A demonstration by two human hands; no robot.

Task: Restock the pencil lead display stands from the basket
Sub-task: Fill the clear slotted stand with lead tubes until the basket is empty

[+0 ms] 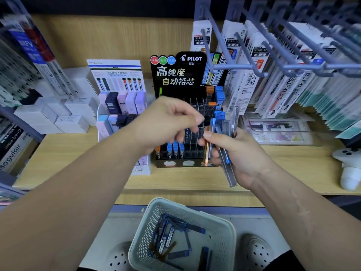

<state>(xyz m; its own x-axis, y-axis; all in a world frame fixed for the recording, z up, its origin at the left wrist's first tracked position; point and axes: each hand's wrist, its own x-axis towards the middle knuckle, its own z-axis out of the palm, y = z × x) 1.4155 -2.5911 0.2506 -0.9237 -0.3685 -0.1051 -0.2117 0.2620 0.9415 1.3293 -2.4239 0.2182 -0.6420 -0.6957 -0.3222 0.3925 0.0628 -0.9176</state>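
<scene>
Wooden shelf (68, 163), wood backboard (117, 36), perhaps pale floor (254, 225)

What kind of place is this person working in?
Probably a stationery shop: a Pilot pencil lead display stand sits on a wooden shelf, packaged pen refills hang from peg hooks, and a basket of lead cases waits below.

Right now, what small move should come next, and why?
Probably the left hand should pinch one of the cases out. The right hand grips a fan of them. The left's curled fingers, blurred, are close beside it, and the stand behind shows open slots.
</scene>
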